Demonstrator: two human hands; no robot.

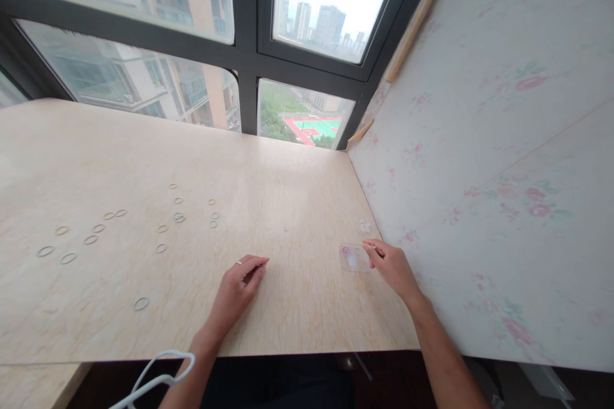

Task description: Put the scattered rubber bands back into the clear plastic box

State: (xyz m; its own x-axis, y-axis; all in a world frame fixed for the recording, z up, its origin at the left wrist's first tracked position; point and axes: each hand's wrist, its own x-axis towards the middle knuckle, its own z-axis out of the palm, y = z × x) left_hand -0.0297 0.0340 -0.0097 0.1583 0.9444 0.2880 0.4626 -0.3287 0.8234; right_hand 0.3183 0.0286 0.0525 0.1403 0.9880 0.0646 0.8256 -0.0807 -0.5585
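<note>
My left hand (240,291) rests low over the countertop left of centre, a ring on one finger. Its thumb and fingers come together in a pinch, and whatever may be between the tips is too small to make out. My right hand (394,268) is closed in a pinch at the right end of a small, flat, clear plastic box (352,257). The fingers cover that end, so I cannot tell whether they grip the box or something tiny above it. Just beyond the box lie small white pieces (365,226) close to the wall.
Several thin pale rings (91,240) lie scattered over the left of the marbled countertop (297,307). A lone bluish ring (141,304) sits nearer the front edge. A white loop (185,353) pokes up by my left forearm. Flowered wall (503,204) bounds the right, dark-framed windows (247,45) the back.
</note>
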